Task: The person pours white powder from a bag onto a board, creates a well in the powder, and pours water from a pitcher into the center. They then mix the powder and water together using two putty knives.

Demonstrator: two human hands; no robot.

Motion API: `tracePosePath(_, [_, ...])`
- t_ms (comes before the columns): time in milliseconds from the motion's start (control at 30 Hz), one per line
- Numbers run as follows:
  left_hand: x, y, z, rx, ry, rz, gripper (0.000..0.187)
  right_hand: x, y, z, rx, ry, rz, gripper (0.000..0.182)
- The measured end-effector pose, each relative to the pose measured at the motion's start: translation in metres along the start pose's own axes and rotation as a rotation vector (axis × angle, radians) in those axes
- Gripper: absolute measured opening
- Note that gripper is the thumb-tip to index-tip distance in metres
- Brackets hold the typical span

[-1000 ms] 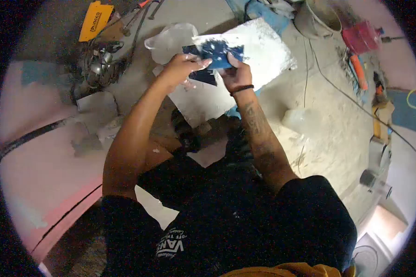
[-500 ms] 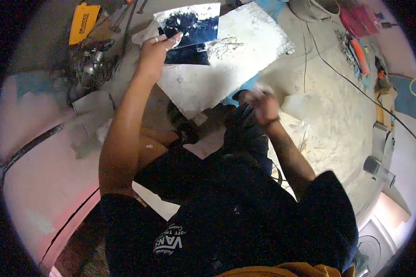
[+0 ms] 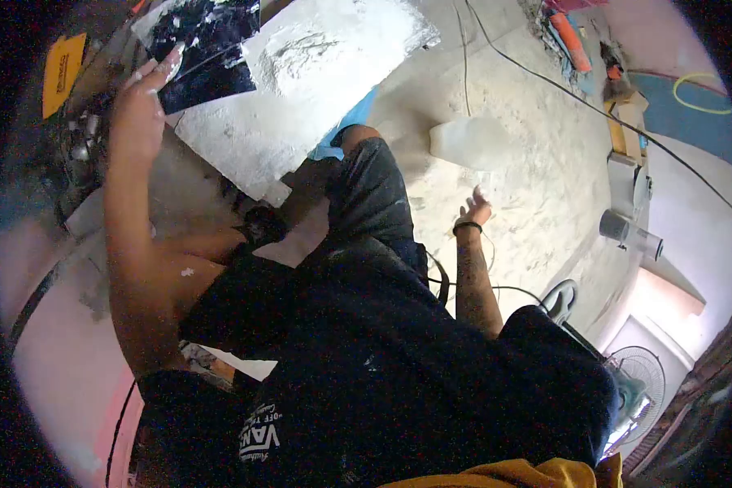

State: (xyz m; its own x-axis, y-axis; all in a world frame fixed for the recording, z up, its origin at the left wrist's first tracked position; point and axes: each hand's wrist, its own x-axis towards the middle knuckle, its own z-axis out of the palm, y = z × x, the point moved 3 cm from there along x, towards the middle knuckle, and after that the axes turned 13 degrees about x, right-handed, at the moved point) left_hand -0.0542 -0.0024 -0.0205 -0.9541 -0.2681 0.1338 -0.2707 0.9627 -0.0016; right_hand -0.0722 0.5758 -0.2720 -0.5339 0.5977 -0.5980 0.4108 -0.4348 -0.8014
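My left hand (image 3: 137, 114) is raised at the upper left and grips two flat blue blades (image 3: 207, 49) smeared with white plaster, one lying over the other. Just beside them a white plaster-coated board (image 3: 325, 65) lies tilted on the floor in front of my knee. My right hand (image 3: 473, 213), with a dark band on its wrist, is stretched out low to the right with its fingers spread and nothing in it. It hovers over the dusty floor, a little below a pale plastic jug (image 3: 472, 140).
A black cable (image 3: 577, 98) runs across the plaster-dusted floor. Orange tools (image 3: 569, 41) and a yellow hose (image 3: 703, 93) lie at the far right. A grey cylinder (image 3: 626, 232) and a fan (image 3: 638, 382) stand right. A yellow case (image 3: 61, 69) and metal clutter sit upper left.
My right hand let go of the blades, dropped past my knee and reached out to the right with fingers spread. My left hand kept the blades and lifted them up and leftward.
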Motion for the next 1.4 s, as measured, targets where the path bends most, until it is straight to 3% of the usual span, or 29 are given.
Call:
tracePosePath(33, [-0.002,0.0,0.003,-0.002,-0.006,-0.009,0.052,0.0,-0.009,-0.001,0.063,-0.096,-0.014,0.053])
tracePosePath(100, [0.005,-0.004,0.015,-0.693,-0.082,-0.012,0.041,0.02,-0.014,0.006,-0.009,-0.248,0.016,0.058])
tracePosePath(167, [0.009,-0.018,0.015,-1.01,-0.085,-0.05,0.036,0.024,-0.02,0.02,-0.071,-0.366,0.094,0.057])
tracePosePath(200, [0.01,-0.018,0.009,-0.613,0.0,0.085,0.041,0.031,-0.021,0.023,-0.165,-0.449,0.165,0.059])
tracePosePath(233, [0.009,-0.016,0.003,-0.213,0.071,0.208,0.046,0.045,-0.017,0.022,-0.171,-0.473,0.087,0.053])
tracePosePath(267, [0.008,-0.015,-0.002,-0.2,0.079,0.174,0.046,0.037,-0.019,0.034,-0.024,-0.516,-0.01,0.047])
tracePosePath(333, [0.004,-0.004,0.0,-1.117,-0.072,-0.093,0.042,0.023,-0.031,0.061,0.134,-0.515,-0.093,0.038])
tracePosePath(367, [0.004,0.011,-0.011,-1.115,-0.066,-0.12,0.042,0.032,-0.032,0.071,0.148,-0.436,-0.164,0.029])
tracePosePath(433, [0.004,0.022,-0.033,-1.53,0.057,-0.773,0.031,0.045,-0.041,0.09,-0.014,-0.427,-0.301,0.026])
tracePosePath(467, [0.004,0.018,-0.032,-1.531,-0.06,-0.742,0.028,0.005,-0.059,0.107,-0.146,-0.439,-0.378,0.026])
tracePosePath(500, [0.004,0.013,-0.03,-1.533,-0.049,-0.753,0.028,0.013,-0.066,0.113,-0.175,-0.485,-0.319,0.028])
tracePosePath(600, [0.003,0.013,-0.033,-1.558,-0.069,-0.656,0.026,0.003,-0.09,0.142,-0.064,-0.655,-0.248,0.029])
tracePosePath(700, [0.002,0.024,-0.051,-1.48,0.015,-0.675,0.024,-0.03,-0.116,0.175,-0.452,-0.775,-0.3,0.031])
tracePosePath(767, [-0.001,0.023,-0.052,-1.377,-0.003,-0.878,0.024,-0.05,-0.125,0.2,-0.459,-0.893,-0.313,0.029])
tracePosePath(800, [0.0,0.018,-0.045,-1.378,0.001,-0.883,0.024,-0.051,-0.123,0.212,-0.463,-0.957,-0.318,0.028])
tracePosePath(867, [0.005,0.013,-0.04,-1.576,-0.038,-0.486,0.033,-0.053,-0.118,0.235,-0.396,-1.037,-0.267,0.023])
tracePosePath(933, [0.002,0.009,-0.041,-1.502,-0.042,-0.574,0.038,-0.054,-0.117,0.256,-0.427,-1.169,-0.155,0.018])
tracePosePath(1067, [0.001,0.003,-0.041,-1.384,0.018,-0.688,0.048,-0.115,-0.11,0.287,-0.617,-1.105,-0.405,0.029])
tracePosePath(1167, [-0.003,0.006,-0.05,-1.233,0.067,-0.738,0.048,-0.117,-0.1,0.305,-0.783,-1.214,-0.346,0.026])
tracePosePath(1233, [0.001,-0.005,-0.034,-1.299,0.101,-0.776,0.043,-0.127,-0.098,0.312,-0.844,-1.261,-0.342,0.028])
tracePosePath(1300, [0.005,0.004,-0.048,-1.407,-0.105,-0.392,0.038,-0.145,-0.094,0.317,-0.895,-1.183,-0.41,0.03])
tracePosePath(1333, [0.002,0.01,-0.051,-1.423,-0.025,-0.409,0.028,-0.147,-0.091,0.322,-0.902,-1.192,-0.41,0.03])
tracePosePath(1400, [0.004,0.018,-0.055,-1.344,0.042,-0.519,0.026,-0.149,-0.086,0.328,-1.01,-1.136,-0.442,0.035])
